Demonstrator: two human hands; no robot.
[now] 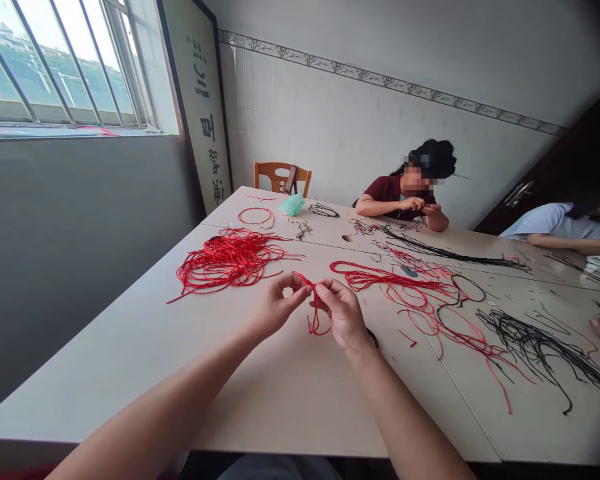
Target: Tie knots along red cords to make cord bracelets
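Note:
My left hand (282, 301) and my right hand (344, 312) meet over the table, thumbs and forefingers pinching one red cord (316, 316) between them. Loops of this cord hang below my fingertips, down toward the tabletop. Any knot at the pinch is too small to tell. A dark ring, partly hidden, lies beside my right wrist. To the left and beyond my left hand is a tangled heap of red cords (230, 260). Another looped bundle of red cord (380, 276) lies beyond my right hand.
Black cords (535, 340) spread over the right of the table (145, 373). A green plastic bag (293, 205) and a red cord ring (256, 217) lie farther back. One person (387, 197) works across the table, another at the right. A wooden chair (280, 175) stands behind the far edge.

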